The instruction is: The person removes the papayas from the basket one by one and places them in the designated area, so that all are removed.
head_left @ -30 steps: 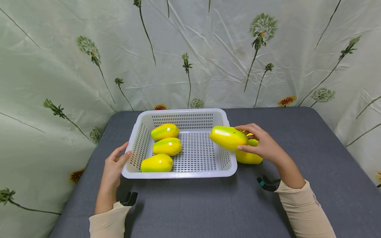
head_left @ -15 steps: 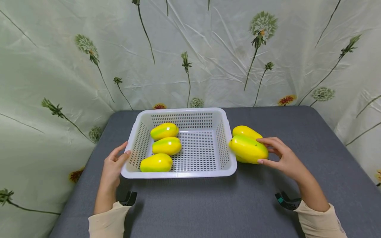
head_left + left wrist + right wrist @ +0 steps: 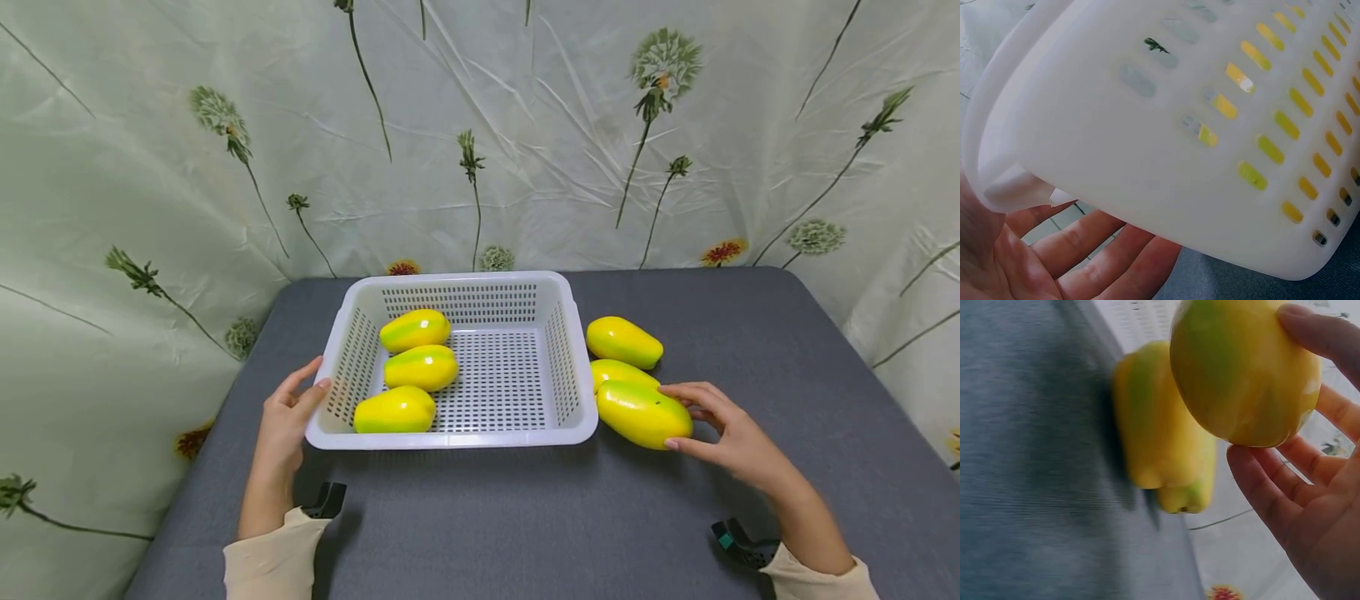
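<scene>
My right hand [image 3: 746, 442] grips one end of a glossy yellow-green papaya [image 3: 643, 414], thumb on the near side and fingers on the far side. In the right wrist view the held papaya [image 3: 1244, 375] is off the dark cloth, nearer the camera than two others. Those lie beside the basket's right wall: one papaya [image 3: 624, 342] farther back, and one [image 3: 618, 371] partly hidden behind the held one. My left hand [image 3: 283, 425] holds the left rim of a white slotted plastic basket [image 3: 450, 442]; the left wrist view shows its fingers [image 3: 1079, 244] beneath the rim.
Three papayas lie along the left part of the basket: back [image 3: 415, 331], middle [image 3: 422, 368] and front [image 3: 395, 410]. Beneath everything is a dark grey cloth-covered table [image 3: 480, 525]. A pale curtain with a dandelion print [image 3: 555, 167] hangs behind its back edge.
My right hand has carried the papaya from above the basket's right rim, rightward and toward me, past the two outside papayas. My left hand and the basket have stayed put.
</scene>
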Demonstrator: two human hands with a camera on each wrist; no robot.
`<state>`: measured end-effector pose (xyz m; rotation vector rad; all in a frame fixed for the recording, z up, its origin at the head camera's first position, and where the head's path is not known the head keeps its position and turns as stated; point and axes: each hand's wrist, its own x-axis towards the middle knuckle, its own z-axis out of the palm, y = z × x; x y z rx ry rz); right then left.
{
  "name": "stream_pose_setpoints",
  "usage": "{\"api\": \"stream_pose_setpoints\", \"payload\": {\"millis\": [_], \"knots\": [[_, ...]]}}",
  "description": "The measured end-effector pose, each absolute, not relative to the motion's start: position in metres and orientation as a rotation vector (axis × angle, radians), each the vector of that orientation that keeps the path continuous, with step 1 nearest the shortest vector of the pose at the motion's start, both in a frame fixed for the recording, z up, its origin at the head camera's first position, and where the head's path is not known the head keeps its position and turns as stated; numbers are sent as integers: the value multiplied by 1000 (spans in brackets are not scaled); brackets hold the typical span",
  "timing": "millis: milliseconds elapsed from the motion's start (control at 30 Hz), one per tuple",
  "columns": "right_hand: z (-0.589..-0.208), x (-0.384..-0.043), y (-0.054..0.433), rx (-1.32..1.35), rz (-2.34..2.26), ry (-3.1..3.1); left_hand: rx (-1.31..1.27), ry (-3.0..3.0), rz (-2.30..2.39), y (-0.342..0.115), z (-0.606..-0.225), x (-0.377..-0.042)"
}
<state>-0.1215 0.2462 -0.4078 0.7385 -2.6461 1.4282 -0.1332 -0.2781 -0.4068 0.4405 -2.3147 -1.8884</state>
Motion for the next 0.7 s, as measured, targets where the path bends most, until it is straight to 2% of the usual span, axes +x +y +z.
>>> {"api": "stream_pose_setpoints", "payload": {"millis": [300, 700], "knots": [[-432, -118, 240, 734, 1409, -2724, 436, -2320, -1883, -278, -407, -133], [-441, -121, 236, 743, 1352, -2743, 443, -2312, -1892, -279, -408, -133]]}}
